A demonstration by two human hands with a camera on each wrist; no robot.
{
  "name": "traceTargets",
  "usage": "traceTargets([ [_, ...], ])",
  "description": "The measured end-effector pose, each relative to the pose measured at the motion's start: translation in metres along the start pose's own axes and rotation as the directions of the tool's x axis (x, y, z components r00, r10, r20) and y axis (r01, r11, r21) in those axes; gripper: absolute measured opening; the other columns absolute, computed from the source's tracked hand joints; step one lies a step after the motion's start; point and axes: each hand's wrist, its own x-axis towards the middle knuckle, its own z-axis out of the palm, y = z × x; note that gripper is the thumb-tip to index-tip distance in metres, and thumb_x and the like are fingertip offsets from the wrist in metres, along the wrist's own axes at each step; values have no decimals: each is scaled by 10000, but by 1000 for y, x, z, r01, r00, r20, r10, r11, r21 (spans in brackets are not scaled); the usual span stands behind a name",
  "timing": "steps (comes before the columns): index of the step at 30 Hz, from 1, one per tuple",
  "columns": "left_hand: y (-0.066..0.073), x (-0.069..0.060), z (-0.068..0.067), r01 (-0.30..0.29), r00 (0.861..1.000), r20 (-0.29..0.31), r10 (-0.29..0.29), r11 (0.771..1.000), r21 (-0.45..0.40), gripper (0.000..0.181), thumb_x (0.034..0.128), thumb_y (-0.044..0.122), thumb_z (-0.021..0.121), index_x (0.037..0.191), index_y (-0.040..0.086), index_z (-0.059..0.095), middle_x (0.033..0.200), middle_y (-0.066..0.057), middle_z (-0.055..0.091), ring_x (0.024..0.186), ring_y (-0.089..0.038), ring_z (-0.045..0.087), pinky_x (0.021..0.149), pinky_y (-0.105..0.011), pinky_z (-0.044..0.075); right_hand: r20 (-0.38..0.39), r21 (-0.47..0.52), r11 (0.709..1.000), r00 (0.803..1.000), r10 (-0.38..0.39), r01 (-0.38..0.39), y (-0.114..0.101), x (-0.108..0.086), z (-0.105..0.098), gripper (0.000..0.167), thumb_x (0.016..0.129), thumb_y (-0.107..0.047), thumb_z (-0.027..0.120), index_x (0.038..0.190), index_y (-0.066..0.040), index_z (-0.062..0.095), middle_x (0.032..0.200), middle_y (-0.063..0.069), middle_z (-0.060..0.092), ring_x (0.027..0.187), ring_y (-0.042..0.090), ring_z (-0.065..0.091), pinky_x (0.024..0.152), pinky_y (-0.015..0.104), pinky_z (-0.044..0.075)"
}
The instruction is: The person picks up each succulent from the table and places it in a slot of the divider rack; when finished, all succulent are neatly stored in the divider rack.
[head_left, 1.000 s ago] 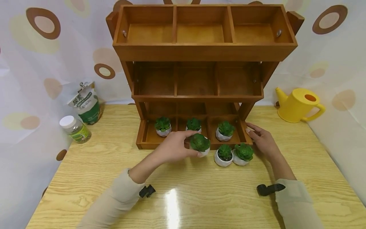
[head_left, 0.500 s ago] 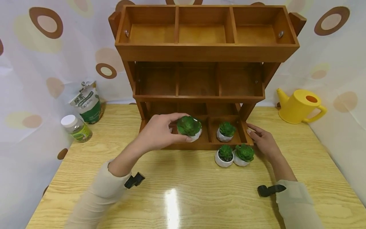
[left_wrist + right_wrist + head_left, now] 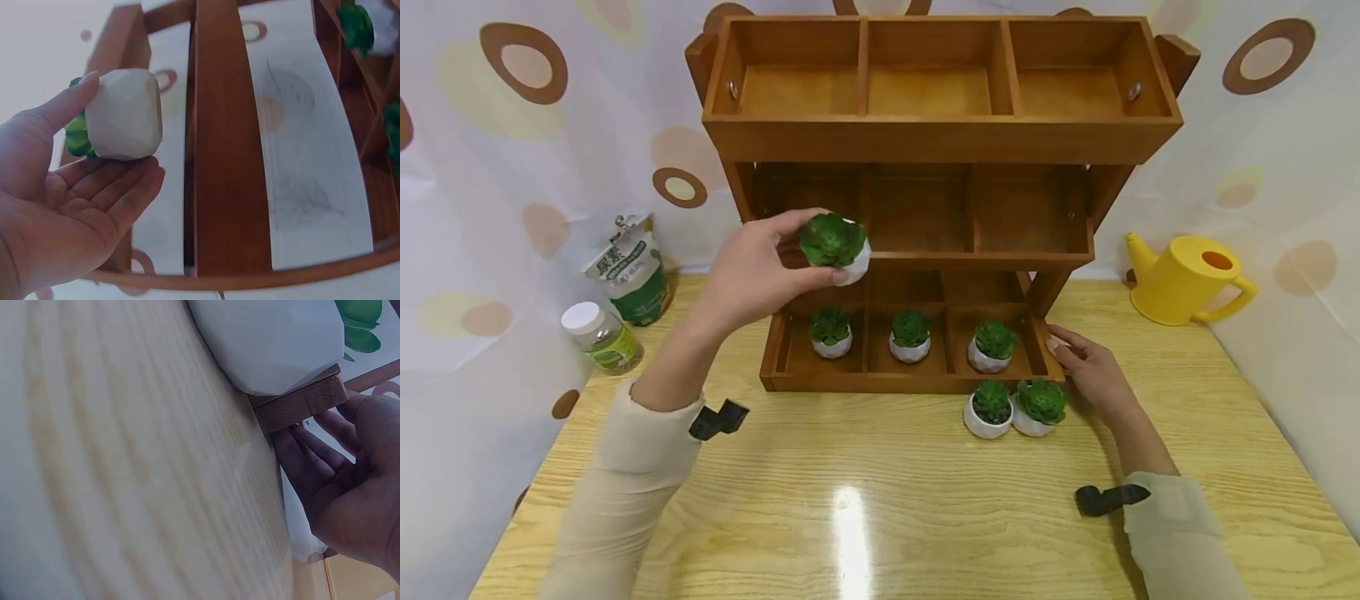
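In the head view, the left hand (image 3: 748, 275), left of centre in the frame, has its grip pinching a potted succulent (image 3: 835, 242) between thumb and fingers; the plant's green top faces the camera, and it shows in front of the left end of the rack's middle tier. The wooden rack (image 3: 940, 139) fills the upper middle of the frame. In its bottom tier sit a left pot (image 3: 831, 335), a middle pot (image 3: 910, 337) and a right pot (image 3: 993, 346), one to each compartment. Just below the tier's lower right, a gravel-filled pot (image 3: 988, 410) and a leafier pot (image 3: 1040, 407) stand side by side on the worktop (image 3: 970, 508). The right hand (image 3: 1093, 375), right of centre, touches the bottom tier's right end. A yellow watering can (image 3: 1183, 279) is at the right; a green-and-white bag (image 3: 638, 279) and a white-lidded jar (image 3: 604, 339) are at the left. In the left wrist view, the held succulent's white faceted pot is at left of centre, thumb above it and fingers below. In the right wrist view, thumb and fingers meet the wooden end at the right of the frame; I cannot tell whether that grip pinches it.
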Motion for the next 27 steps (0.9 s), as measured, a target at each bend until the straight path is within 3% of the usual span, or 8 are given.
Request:
traceTargets([
  [10, -17, 27, -13, 15, 994, -106, -5, 995, 98, 602, 863, 327, 809, 1393, 128, 604, 1269, -95, 692, 1122, -248, 685, 954, -429, 558, 6, 9, 1000, 1000, 16, -16, -1, 1, -1, 594, 1084, -461, 399, 1612, -207, 297, 1442, 271, 548, 900, -109, 600, 787, 106, 483],
  [17, -18, 40, -12, 57, 992, -117, -37, 983, 177, 625, 869, 368, 787, 1412, 134, 584, 1321, -113, 666, 1201, -296, 620, 1018, -481, 506, 9, 19, 1000, 1000, 10, -10, 0, 1, -1, 602, 1083, -467, 398, 1614, -206, 291, 1452, 267, 541, 907, -107, 608, 789, 102, 490],
  [27, -24, 54, -10, 68, 992, -121, -44, 977, 204, 647, 863, 346, 791, 1415, 100, 560, 1370, -158, 624, 1289, -352, 577, 1101, -505, 459, 5, 23, 1000, 1000, -13, 13, 1, -1, 0, 623, 1073, -498, 405, 1612, -205, 299, 1442, 268, 551, 909, -93, 626, 788, 117, 508],
])
